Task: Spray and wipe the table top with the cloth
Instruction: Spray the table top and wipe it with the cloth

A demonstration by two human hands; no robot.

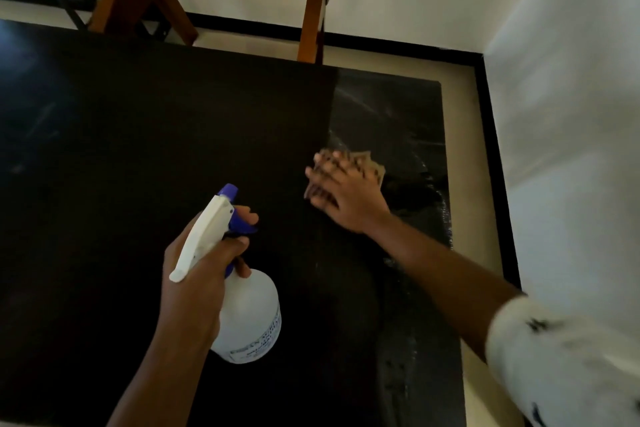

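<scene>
Your left hand [194,274] grips the white, blue-triggered plastic spray bottle [247,315] while your right hand [341,191] presses flat the tan cloth [375,166] onto the black table top [138,132].

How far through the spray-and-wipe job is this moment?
Midway, as far as one frame shows. Done: wet streaks glisten along the right strip of the table top. In hand: the right hand presses the cloth flat on that strip, while the left hand holds the spray bottle above the surface. Left: the wide dark area on the left shows no wet sheen.
</scene>
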